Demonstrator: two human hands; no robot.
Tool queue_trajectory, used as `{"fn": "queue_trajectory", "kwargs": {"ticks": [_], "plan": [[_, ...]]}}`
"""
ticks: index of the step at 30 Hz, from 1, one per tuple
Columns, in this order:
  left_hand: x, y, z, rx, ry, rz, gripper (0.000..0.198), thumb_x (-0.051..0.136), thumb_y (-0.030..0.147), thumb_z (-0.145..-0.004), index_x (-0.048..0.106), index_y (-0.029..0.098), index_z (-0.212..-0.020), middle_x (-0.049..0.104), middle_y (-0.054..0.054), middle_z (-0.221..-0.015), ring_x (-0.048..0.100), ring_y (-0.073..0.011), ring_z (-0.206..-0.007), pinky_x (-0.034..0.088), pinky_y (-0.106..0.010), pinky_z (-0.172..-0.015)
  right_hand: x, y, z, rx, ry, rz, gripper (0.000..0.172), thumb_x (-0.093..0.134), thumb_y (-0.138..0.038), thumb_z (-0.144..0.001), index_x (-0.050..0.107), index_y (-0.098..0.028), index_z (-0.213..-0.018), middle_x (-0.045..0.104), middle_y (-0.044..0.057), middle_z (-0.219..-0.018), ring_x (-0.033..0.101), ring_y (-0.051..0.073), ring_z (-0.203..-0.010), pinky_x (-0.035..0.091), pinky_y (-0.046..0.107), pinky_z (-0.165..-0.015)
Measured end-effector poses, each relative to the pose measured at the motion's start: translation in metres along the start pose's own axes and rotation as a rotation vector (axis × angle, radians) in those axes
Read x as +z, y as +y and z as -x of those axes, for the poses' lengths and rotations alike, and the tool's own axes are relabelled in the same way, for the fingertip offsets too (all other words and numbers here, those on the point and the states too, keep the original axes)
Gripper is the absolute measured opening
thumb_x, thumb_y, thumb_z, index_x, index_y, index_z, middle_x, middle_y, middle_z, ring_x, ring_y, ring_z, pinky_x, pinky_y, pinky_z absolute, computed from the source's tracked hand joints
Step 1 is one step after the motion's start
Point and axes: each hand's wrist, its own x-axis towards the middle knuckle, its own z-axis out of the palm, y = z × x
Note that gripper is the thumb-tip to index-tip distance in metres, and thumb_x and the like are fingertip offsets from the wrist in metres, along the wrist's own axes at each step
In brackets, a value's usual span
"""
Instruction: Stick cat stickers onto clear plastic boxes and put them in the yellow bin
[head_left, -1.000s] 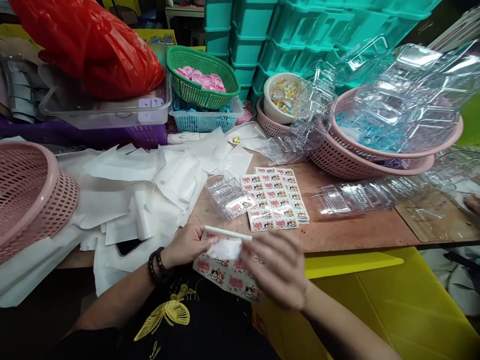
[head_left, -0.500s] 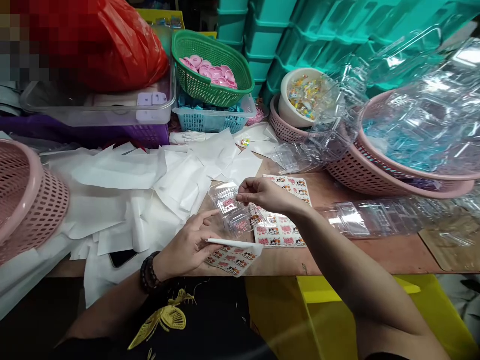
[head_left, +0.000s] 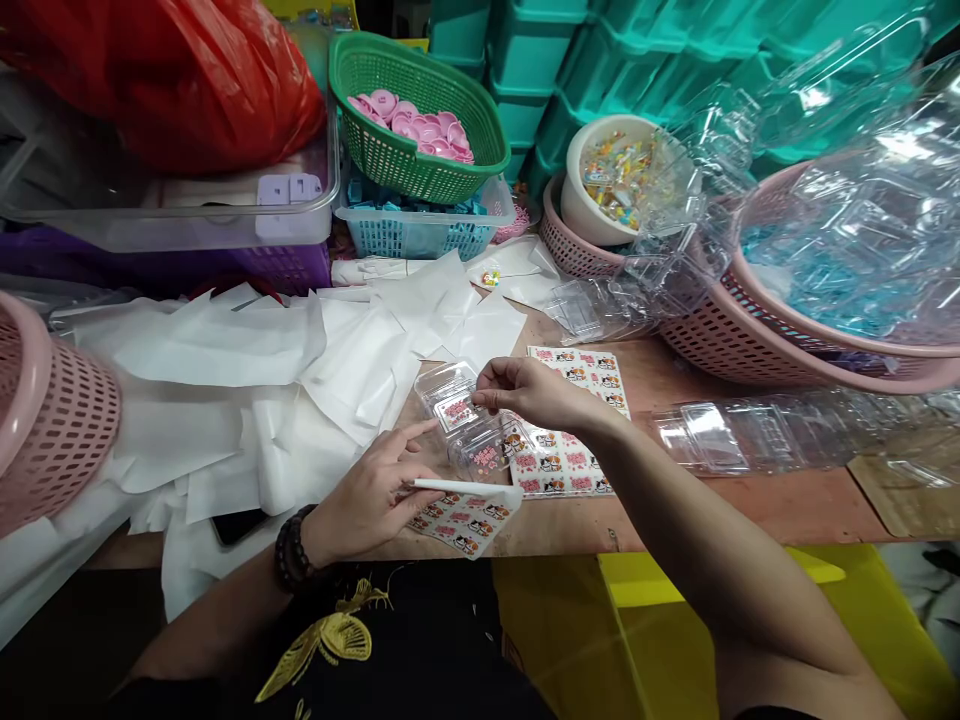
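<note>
My left hand (head_left: 375, 492) grips a folded sheet of stickers (head_left: 469, 520), printed with cats and pink lettering, by its rolled white edge. Its forefinger reaches toward a clear plastic box (head_left: 469, 455) that lies open on the table. Over that box, my right hand (head_left: 525, 388) is closed in a pinch, thumb and forefinger at the right edge of a pink-lettered sticker (head_left: 454, 410) on one half. Pink print also shows through the nearer half. More sticker sheets (head_left: 577, 465) lie partly under my right wrist.
White backing papers (head_left: 232, 340) cover the table's left side, with a dark phone (head_left: 238, 524) among them. Clear boxes (head_left: 750, 435) lie in a row at right. Pink baskets (head_left: 82, 420) stand at both sides. Behind are a green basket (head_left: 480, 125) and a white bowl (head_left: 581, 205).
The camera view has shifted slightly. Both hands keep almost the same pose over the clear box, and the sticker stays at my right fingertips.
</note>
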Motion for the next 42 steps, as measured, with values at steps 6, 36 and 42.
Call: {"fn": "queue_trajectory", "kwargs": {"ticks": [6,36,42], "plan": [[0.0,0.0,0.001,-0.022,-0.008,0.007,0.011,0.062,0.019,-0.091,0.073,0.018,-0.092,0.046,-0.014,-0.149,0.06,-0.0255,-0.112,0.054,-0.043,-0.096,-0.002,-0.001,0.0,0.0,-0.019,0.015,0.037,0.074,-0.052,-0.071,0.059,-0.018,-0.075,0.061,0.0,-0.063,0.052,0.012,-0.06,0.037,0.027,-0.056],[0.002,0.0,-0.009,0.001,-0.094,-0.034,0.012,0.062,0.019,-0.091,0.073,0.02,-0.09,0.036,-0.008,-0.16,0.059,-0.0257,-0.11,0.05,-0.044,-0.096,0.008,-0.005,-0.004,0.028,0.078,0.227,0.019,0.071,-0.029,-0.077,0.056,-0.02,-0.071,0.06,-0.002,-0.061,0.052,0.013,-0.057,0.038,0.026,-0.054],[-0.001,-0.005,-0.014,-0.061,-0.14,-0.068,0.012,0.062,0.02,-0.09,0.073,0.02,-0.084,0.043,-0.005,-0.156,0.058,-0.0264,-0.104,0.05,-0.046,-0.091,0.014,-0.007,0.004,0.031,0.32,0.636,0.028,0.075,-0.039,-0.077,0.063,-0.021,-0.095,0.064,0.002,-0.067,0.059,0.02,-0.063,0.038,0.03,-0.058]]}}
